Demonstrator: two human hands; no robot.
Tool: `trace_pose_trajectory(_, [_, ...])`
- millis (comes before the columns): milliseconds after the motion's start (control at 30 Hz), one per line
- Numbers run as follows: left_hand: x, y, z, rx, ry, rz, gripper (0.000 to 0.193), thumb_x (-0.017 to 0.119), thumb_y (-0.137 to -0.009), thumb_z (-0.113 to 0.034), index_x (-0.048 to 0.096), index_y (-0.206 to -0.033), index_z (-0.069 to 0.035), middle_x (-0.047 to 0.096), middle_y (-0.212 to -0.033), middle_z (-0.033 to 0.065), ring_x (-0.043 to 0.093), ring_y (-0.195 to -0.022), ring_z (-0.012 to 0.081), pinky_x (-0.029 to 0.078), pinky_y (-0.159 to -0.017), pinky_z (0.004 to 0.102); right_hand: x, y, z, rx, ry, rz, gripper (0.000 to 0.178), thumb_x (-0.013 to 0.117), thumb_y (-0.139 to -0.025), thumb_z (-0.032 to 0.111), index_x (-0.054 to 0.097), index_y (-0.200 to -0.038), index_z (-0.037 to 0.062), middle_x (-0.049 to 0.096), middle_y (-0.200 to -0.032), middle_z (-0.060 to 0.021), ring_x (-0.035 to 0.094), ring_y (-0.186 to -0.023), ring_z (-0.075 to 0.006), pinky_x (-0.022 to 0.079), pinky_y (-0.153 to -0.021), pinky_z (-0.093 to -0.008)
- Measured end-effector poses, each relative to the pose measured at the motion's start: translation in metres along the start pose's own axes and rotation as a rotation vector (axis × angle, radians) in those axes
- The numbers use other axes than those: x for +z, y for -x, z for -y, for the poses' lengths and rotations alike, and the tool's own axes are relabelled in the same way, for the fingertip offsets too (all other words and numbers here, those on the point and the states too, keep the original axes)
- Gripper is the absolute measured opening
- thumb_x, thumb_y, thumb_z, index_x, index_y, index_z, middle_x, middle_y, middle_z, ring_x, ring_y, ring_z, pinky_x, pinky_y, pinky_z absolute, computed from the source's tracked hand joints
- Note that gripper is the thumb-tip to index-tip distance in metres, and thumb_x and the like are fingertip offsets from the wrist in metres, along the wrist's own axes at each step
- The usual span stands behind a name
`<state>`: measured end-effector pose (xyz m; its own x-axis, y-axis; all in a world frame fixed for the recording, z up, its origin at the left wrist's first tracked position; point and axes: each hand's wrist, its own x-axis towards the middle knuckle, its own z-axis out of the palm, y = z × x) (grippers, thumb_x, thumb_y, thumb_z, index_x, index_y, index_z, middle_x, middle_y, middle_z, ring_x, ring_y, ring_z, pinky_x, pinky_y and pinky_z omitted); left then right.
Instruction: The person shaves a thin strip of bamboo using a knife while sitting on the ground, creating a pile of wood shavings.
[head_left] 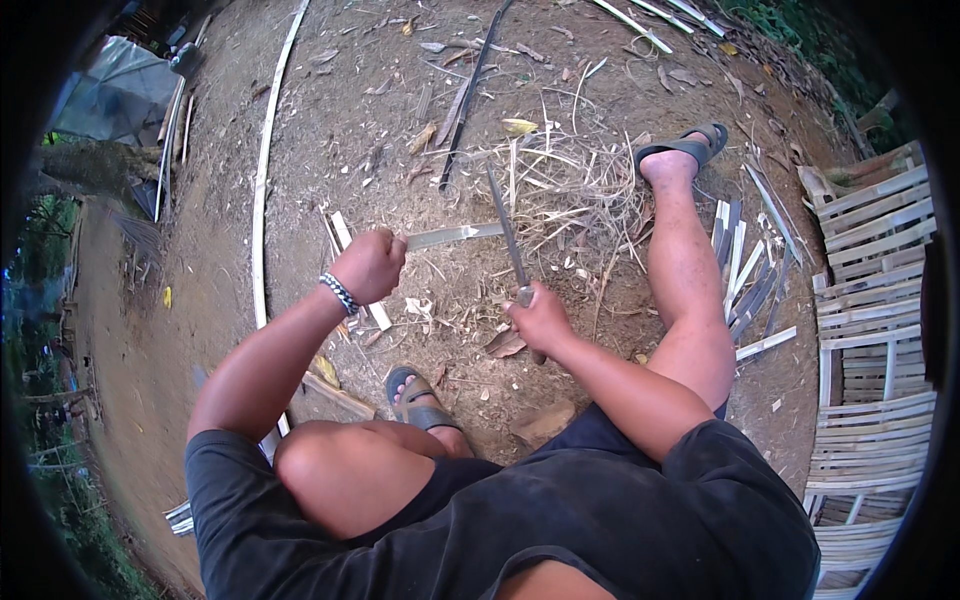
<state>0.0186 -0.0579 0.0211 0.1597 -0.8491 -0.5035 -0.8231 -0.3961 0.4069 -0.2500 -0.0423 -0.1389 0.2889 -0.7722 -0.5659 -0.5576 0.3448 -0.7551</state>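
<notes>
My left hand (pixel 367 266), with a braided black-and-white band at its wrist, is closed round the near end of a short, flat bamboo strip (pixel 438 238). The strip points right, nearly level, above the dirt. In my right hand (pixel 541 321) is the handle of a long, narrow knife (pixel 506 226), its blade slanting up and away to the left. The blade crosses the strip at its right end; whether the edge bites into it I cannot tell. A pale, raised patch shows on the strip just left of the blade.
Thin bamboo shavings (pixel 570 195) lie heaped beyond the knife. Split slats (pixel 742 265) are piled right of my outstretched leg. A long pale bamboo strip (pixel 261 190) runs along the left ground. A slatted bamboo frame (pixel 868 400) stands at the right. My sandalled foot (pixel 425 405) is below.
</notes>
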Motion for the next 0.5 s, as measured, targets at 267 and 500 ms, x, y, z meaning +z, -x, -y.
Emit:
trace_pose_trajectory(267, [0.029,0.021,-0.023,0.158,-0.048,-0.225,0.037,0.047,-0.101,-0.025,0.059,-0.082,0.005,0.062,-0.073,0.0305,0.062,-0.073,0.0475,0.05,-0.073,0.0535,0.012,0.027,0.075,-0.296,0.094,0.09,0.037,0.067,-0.091,0.025,0.056,-0.117,0.0,0.068,-0.095,-0.0192,0.067,-0.093,-0.0357,0.052,-0.082,-0.0462])
trace_pose_trajectory(500, [0.043,0.028,-0.017,0.165,-0.077,-0.276,0.033,0.05,-0.098,-0.023,0.058,-0.081,0.004,0.062,-0.068,0.0286,0.062,-0.066,0.0465,0.05,-0.066,0.0532,0.009,0.027,0.08,-0.382,0.207,0.07,0.037,0.066,-0.09,0.021,0.058,-0.119,-0.001,0.068,-0.091,-0.021,0.068,-0.09,-0.038,0.053,-0.084,-0.0465])
